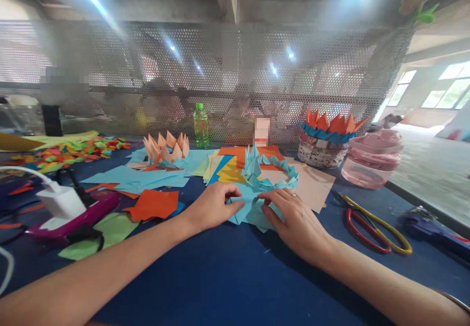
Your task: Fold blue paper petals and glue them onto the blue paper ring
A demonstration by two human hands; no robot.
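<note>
My left hand point(213, 208) and my right hand point(293, 218) meet over a folded piece of light blue paper point(249, 213), their fingertips pressing on it from either side. The paper lies on the dark blue tabletop point(220, 277) and is partly hidden by my fingers. Just beyond it stands a ring of light blue folded paper points point(268, 169). Loose sheets of orange, yellow and blue paper point(227, 169) lie under and behind that ring. An orange paper scrap point(152, 204) sits left of my left hand.
Red-and-yellow-handled scissors point(370, 230) lie right of my right hand, near a dark blue tool point(429, 230). A pink jar point(372, 159), a woven paper bowl point(323, 152), a peach paper crown point(165, 152), a green bottle point(201, 126), a charger point(60, 201) and colored scraps point(66, 154) stand around. A perforated metal screen point(205, 71) rises behind; a person sits beyond it.
</note>
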